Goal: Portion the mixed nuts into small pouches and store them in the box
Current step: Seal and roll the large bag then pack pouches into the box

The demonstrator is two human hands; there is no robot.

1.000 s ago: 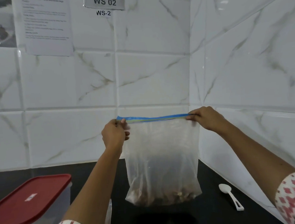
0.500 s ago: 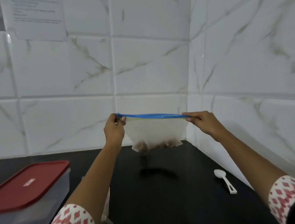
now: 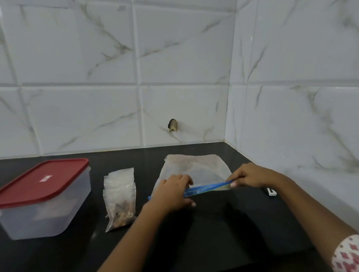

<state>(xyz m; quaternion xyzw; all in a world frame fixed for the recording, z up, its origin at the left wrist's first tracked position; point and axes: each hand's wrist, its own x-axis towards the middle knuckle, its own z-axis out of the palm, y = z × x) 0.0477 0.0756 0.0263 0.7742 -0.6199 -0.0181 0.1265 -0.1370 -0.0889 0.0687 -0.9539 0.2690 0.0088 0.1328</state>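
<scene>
Plastic bag (image 3: 196,168) lies flat, its blue zip (image 3: 205,189) pinched by left hand (image 3: 173,192) and right hand (image 3: 249,176).

Just the one view, from a wide-angle cam worn on the person's head. It looks forward and down at the zip bag (image 3: 196,170) from close range, so the bag lands a bit below mid-frame on the black counter (image 3: 219,226). The red-lidded box (image 3: 41,203) shows well left of the bag, and the tiled corner (image 3: 232,92) rises behind it to the right.
</scene>
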